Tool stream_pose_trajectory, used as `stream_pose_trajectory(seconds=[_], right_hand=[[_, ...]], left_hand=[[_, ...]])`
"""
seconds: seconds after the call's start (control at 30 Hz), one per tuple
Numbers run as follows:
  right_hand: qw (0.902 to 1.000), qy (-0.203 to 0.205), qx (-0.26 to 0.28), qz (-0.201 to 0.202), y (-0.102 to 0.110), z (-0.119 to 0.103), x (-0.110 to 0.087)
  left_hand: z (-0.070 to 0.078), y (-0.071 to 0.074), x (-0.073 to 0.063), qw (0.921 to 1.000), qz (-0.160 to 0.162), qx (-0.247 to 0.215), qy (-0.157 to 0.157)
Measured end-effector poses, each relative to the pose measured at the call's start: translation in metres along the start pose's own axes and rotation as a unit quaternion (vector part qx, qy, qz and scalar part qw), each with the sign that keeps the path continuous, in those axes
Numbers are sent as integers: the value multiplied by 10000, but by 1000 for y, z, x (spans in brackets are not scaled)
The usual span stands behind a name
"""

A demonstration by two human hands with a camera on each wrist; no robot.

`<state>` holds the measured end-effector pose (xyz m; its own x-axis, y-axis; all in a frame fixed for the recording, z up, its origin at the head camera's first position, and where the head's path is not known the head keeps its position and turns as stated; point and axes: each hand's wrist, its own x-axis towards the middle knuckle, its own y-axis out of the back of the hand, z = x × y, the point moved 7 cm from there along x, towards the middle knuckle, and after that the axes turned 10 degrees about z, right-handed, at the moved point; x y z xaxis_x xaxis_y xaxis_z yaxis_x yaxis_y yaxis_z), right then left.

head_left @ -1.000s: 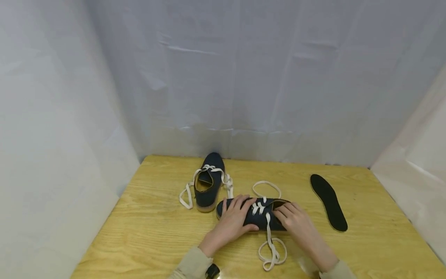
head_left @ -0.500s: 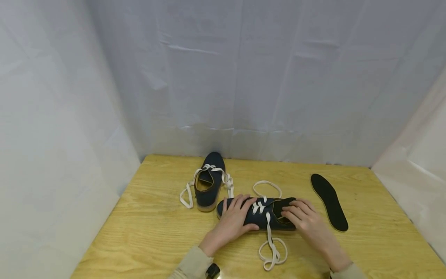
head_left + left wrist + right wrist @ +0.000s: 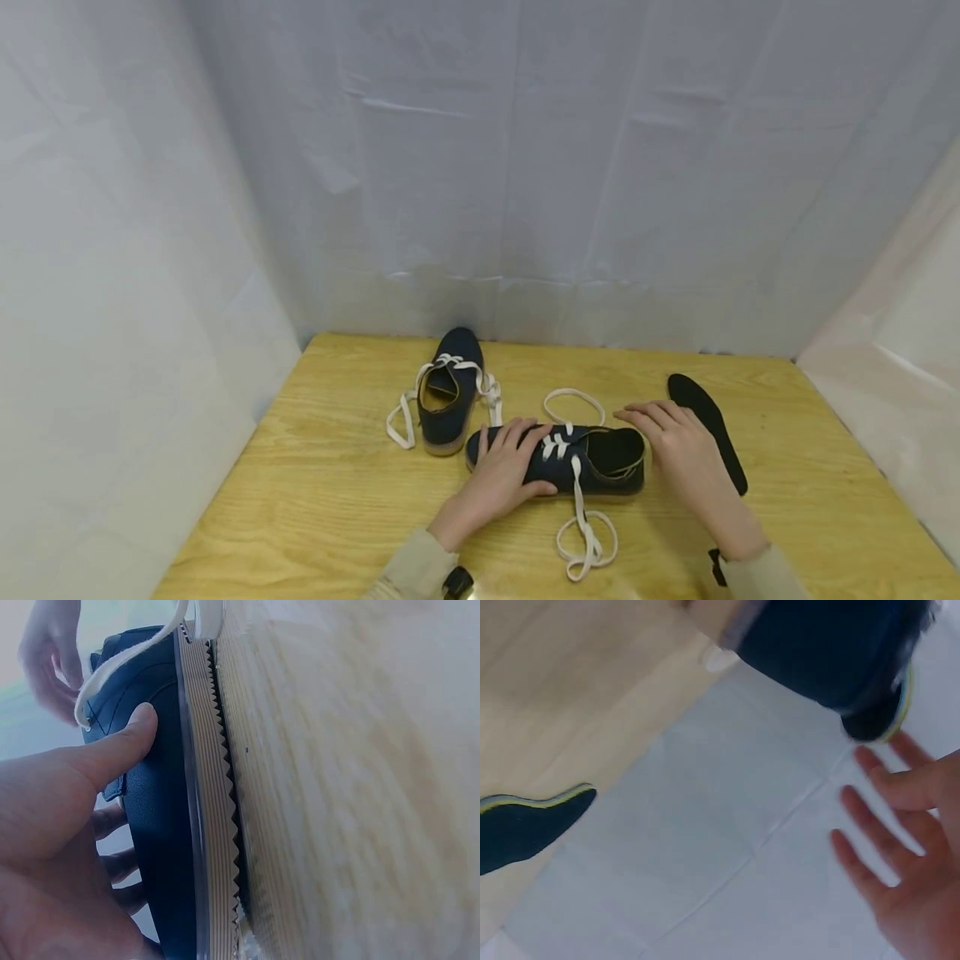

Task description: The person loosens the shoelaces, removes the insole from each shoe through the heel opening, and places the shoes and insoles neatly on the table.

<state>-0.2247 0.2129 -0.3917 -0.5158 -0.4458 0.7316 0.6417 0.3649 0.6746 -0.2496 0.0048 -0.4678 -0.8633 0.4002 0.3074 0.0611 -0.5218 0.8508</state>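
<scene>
A navy lace-up shoe (image 3: 611, 483) lies sideways on the table, toe to the left. My left hand (image 3: 498, 468) holds its front part, the thumb (image 3: 124, 746) along the near side and the other fingers over the top. A black insole (image 3: 617, 448) fills the shoe's opening. In the right wrist view, the insole's yellow-edged end (image 3: 877, 724) sticks out at the heel. Beside that heel is my right hand (image 3: 678, 446), its fingers extended and holding nothing; whether a fingertip touches the insole I cannot tell.
Another black insole (image 3: 714, 422) lies to the right, partly behind my right hand. A second navy shoe (image 3: 447, 427) with loose white laces stands at the back left. The held shoe's lace (image 3: 588, 542) trails in loops on the wooden table (image 3: 315, 467).
My right hand has come out of the shoe's opening and moved right, past the heel. The insole now shows within the opening. My left hand stays in place.
</scene>
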Motion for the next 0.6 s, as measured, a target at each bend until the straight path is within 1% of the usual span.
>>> stream_pose_trajectory(seconds=[0.17, 0.3, 0.37, 0.43, 0.53, 0.6], right_hand=[[9982, -504, -173, -266, -7, 10, 9], [9945, -703, -348, -695, -17, 8, 13], [9920, -699, -553, -896, -20, 5, 14], [9906, -649, -720, -966, -21, 1, 15], [9904, -503, -956, -862, -20, -6, 17], [9913, -412, -1017, -730, -18, -10, 17]], left_hand=[[-2, 0, 0, 10000, -15, -15, 18], [-2, -1, -1, 10000, -53, -19, 52], [-3, -1, -1, 10000, -66, -13, 58], [-3, -1, -1, 10000, -72, -9, 50], [-2, -1, 0, 10000, -69, -13, 34], [-2, 0, -1, 10000, -75, -14, 35]])
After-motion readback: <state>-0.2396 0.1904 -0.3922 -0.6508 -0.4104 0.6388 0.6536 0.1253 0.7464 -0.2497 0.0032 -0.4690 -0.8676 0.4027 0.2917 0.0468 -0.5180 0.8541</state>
